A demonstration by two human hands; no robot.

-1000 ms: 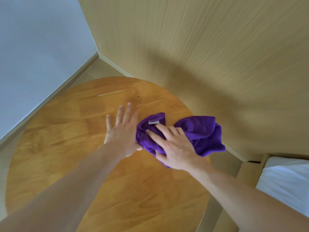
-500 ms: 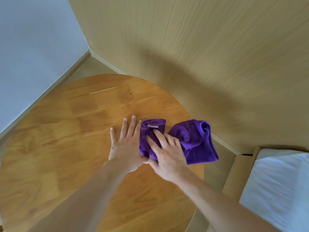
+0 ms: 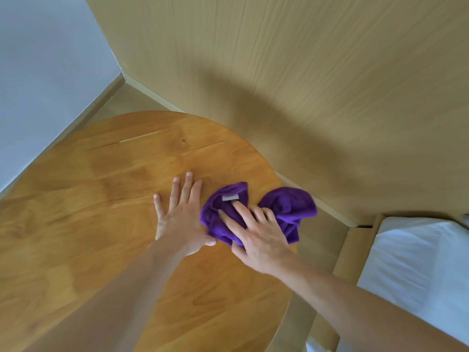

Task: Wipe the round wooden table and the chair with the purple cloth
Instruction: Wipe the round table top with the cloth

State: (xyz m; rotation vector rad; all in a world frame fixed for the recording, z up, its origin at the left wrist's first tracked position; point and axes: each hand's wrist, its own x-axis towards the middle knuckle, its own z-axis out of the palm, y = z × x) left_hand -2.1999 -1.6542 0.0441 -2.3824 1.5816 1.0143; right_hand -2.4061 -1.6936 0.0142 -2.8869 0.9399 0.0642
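Note:
The round wooden table (image 3: 106, 199) fills the lower left of the view. A crumpled purple cloth (image 3: 286, 207) with a small grey label lies near the table's right edge, part of it hanging over. My right hand (image 3: 256, 235) presses flat on the cloth with its fingers spread. Just left of the cloth, my left hand (image 3: 181, 219) lies flat on the bare wood, fingers straight, its thumb touching the cloth's edge. No chair is in view.
A wood-panelled wall (image 3: 304, 72) stands close behind the table, and a grey wall (image 3: 38, 72) is on the left. A bed with white bedding (image 3: 416, 270) and a wooden frame sits at the right, close to the table.
Both hands and the cloth stay near the table's right edge; the cloth has bunched slightly and my right hand's fingers have shifted on it. The camera view has moved a little.

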